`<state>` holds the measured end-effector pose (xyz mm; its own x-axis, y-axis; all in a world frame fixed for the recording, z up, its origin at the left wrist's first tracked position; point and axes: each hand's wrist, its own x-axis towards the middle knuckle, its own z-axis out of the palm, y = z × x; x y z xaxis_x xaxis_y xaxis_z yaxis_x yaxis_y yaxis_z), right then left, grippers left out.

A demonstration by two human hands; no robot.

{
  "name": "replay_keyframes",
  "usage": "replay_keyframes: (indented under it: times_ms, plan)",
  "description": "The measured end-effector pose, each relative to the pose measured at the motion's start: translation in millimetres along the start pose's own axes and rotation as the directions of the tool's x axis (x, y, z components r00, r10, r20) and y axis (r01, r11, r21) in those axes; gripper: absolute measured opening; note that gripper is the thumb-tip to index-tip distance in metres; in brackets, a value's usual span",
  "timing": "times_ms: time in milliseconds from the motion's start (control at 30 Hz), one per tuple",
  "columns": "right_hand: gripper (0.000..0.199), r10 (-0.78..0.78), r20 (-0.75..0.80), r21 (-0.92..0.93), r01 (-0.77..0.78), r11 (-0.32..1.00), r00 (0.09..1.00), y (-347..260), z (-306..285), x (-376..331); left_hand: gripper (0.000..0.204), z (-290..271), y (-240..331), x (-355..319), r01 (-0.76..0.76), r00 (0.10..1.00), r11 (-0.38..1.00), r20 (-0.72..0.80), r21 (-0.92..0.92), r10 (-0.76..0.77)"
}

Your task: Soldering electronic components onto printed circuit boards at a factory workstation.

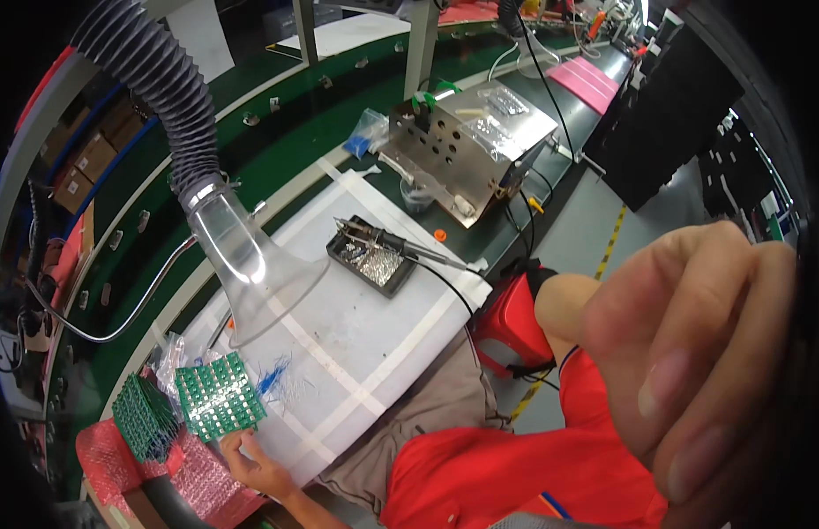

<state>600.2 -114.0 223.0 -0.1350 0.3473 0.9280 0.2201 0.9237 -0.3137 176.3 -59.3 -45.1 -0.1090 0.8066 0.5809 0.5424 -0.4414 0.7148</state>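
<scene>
Head view: green circuit board (pixel 220 397) touched by left hand (pixel 261 472); grip cannot be told. Right hand (pixel 691 344) is seen clenched.

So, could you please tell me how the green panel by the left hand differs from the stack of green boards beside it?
The green panel looks like one sheet; the stack of boards holds several. The green panel shows rows of whitish patches; the stack of boards looks mostly green. The green panel is nearer the left hand than the stack of boards. Both are green.
</scene>
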Motion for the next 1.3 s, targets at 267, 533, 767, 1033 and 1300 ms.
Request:
replay_keyframes:
  times_ms: [267, 533, 767, 1033, 1300]
  plan:
    - [0.009, 0.0, 0.002, -0.236, 0.0, 0.972, 1.0, -27, -13, -13, 0.014, 1, 9, 0, 0.109, 0.994, 0.994, -0.006, -0.009, -0.109]
    - [0.008, 0.128, 0.298, -0.383, -0.004, 0.924, 0.946, -43, -16, 10, 0.012, -1, 4, -3, 0.184, 0.983, 0.983, -0.005, -0.001, -0.184]
    - [0.009, 0.141, 0.488, -0.347, 0.044, 0.937, 0.861, -44, 9, 19, 0.009, -1, 7, 0, 0.206, 0.978, 0.978, -0.009, -0.034, -0.207]
    - [0.014, 0.1, 0.486, -0.564, 0.224, 0.795, 0.868, -67, 3, 12, 0.01, 0, 2, -4, 0.243, 0.97, 0.967, 0.0, -0.077, -0.244]
    - [0.011, -0.027, 0.497, -0.452, 0.286, 0.845, 0.867, -61, -1, 43, 0.009, 0, 5, -2, 0.249, 0.968, 0.967, -0.009, -0.052, -0.25]
